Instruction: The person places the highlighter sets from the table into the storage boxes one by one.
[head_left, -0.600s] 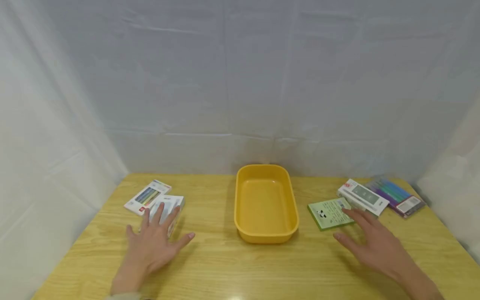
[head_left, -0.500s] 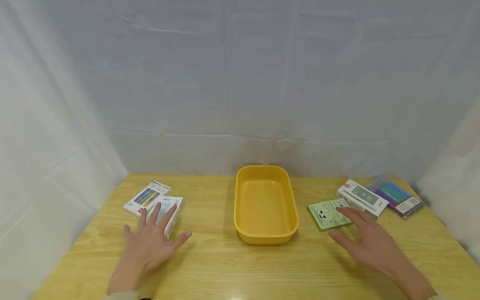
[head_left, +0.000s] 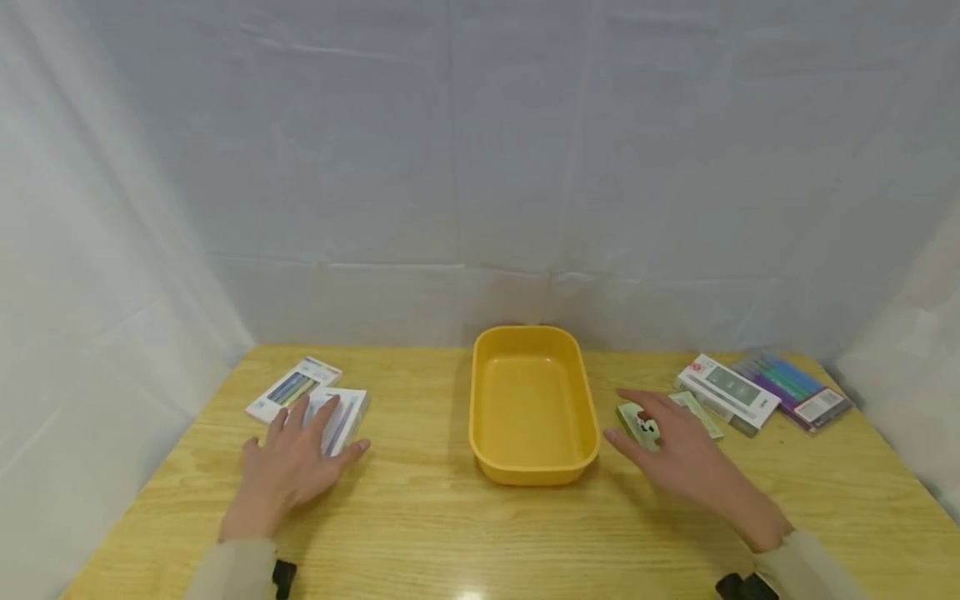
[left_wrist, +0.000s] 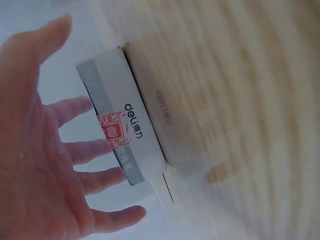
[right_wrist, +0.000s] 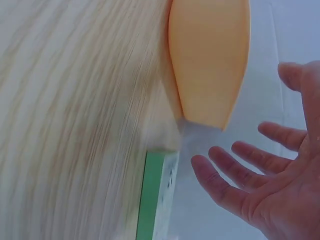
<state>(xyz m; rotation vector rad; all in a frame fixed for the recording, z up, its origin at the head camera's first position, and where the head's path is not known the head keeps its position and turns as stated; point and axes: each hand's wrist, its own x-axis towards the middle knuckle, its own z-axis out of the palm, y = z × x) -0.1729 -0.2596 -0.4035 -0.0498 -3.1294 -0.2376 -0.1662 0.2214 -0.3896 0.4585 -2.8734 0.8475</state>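
The counter (head_left: 465,542) is pale yellow wood with grain running across it, glossy enough to mirror the lettering of a white box (head_left: 348,417) in the left wrist view. A creased whitish sheet (head_left: 517,167) hangs behind it, with lighter sheeting down both sides. A yellow tray (head_left: 531,417) sits mid-counter near the back edge. The left hand (head_left: 281,471) spreads its fingers over the white box, left of the tray, gripping nothing — whether they touch it I cannot tell. The right hand (head_left: 693,458), thumb and fingers apart and holding nothing, hovers over a green pad (head_left: 645,429) just right of the tray — its fingers clear of the pad in the right wrist view.
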